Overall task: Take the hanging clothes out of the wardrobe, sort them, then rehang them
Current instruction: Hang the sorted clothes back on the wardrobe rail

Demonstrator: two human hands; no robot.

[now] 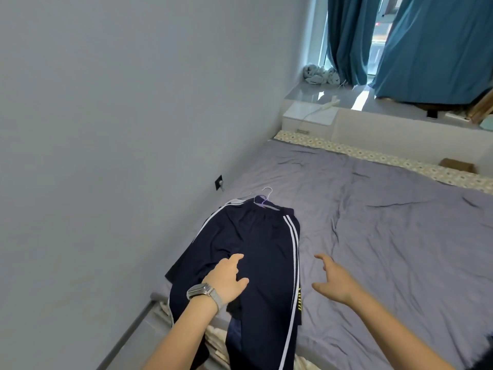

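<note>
A pile of dark navy track trousers (256,241) with white side stripes lies on the left side of the bed (386,222), still on thin hangers (264,200) whose hooks stick out at the far end. My left hand (226,281), with a wristwatch, rests on the top trousers with fingers spread. My right hand (333,279) hovers open over the grey sheet just right of the pile, holding nothing. A cream garment (216,340) peeks out under the pile's near end. The wardrobe is out of view.
A grey wall (106,129) runs close along the bed's left side, with a socket (218,182) low down. Beyond the bed are a white bedside unit (309,117), a window ledge with crumpled cloth (320,73) and blue curtains (432,46).
</note>
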